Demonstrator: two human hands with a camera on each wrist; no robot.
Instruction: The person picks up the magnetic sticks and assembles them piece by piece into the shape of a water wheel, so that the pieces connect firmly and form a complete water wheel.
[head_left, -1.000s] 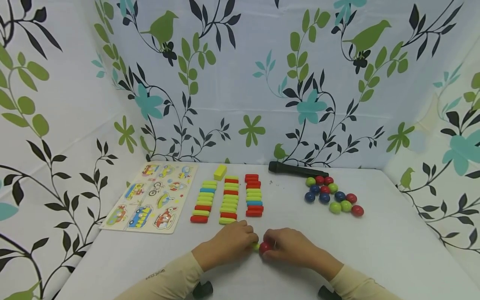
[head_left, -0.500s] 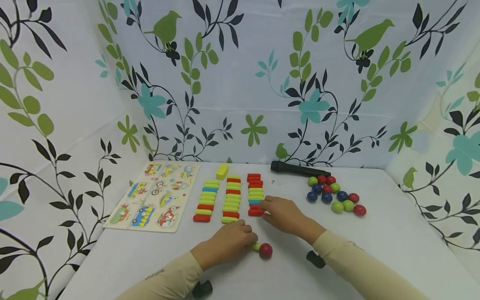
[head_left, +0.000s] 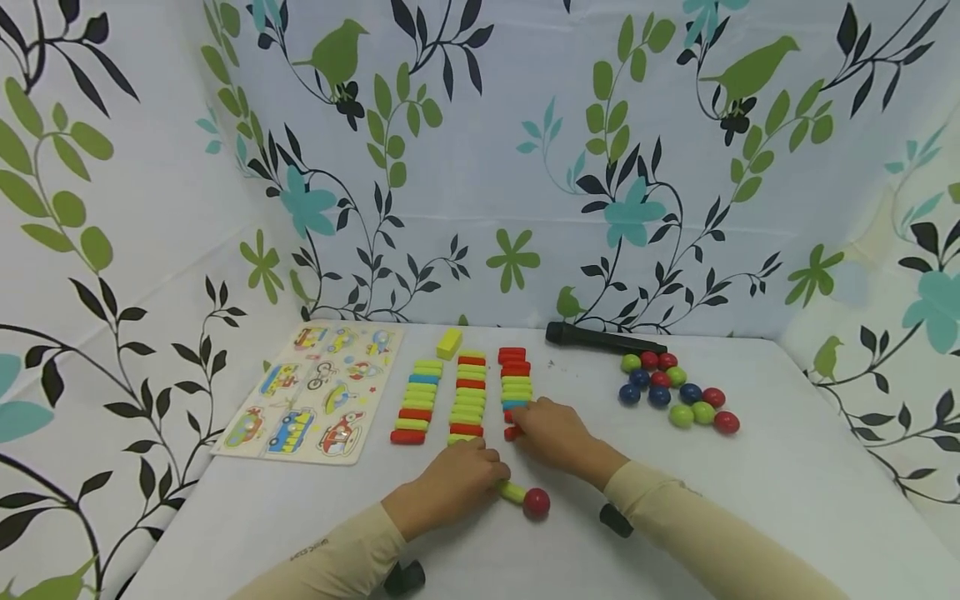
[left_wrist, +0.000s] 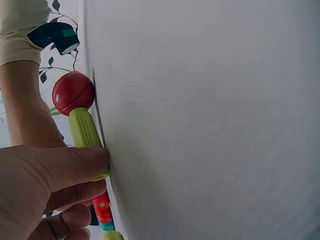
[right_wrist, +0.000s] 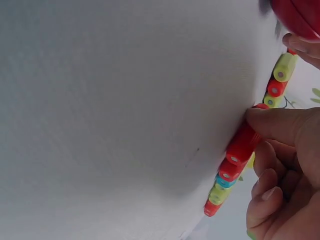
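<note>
Nearest the person, the left hand (head_left: 450, 483) pinches a green rod (head_left: 513, 492) flat on the white table (head_left: 750, 500), its free end capped by a red ball (head_left: 536, 503) that sits just right of the rod; in the left wrist view the thumb (left_wrist: 75, 167) presses along the rod's side, so the stick-and-ball piece looks steadied rather than lifted. Just beyond the rod, the right hand (head_left: 551, 429) has its fingers curled round a red rod (right_wrist: 243, 142) at the near end of the right-hand row of rods (head_left: 514, 379). To take it cleanly, the pinch would best stay on that one rod alone and draw it toward the green rod without nudging its row-mates. Farther off, two more rows (head_left: 442, 396) lie left of that row, then a vehicle puzzle board (head_left: 315, 392); a cluster of balls (head_left: 675, 390) and a black cylinder (head_left: 603, 340) lie right of the rod and beyond.
</note>
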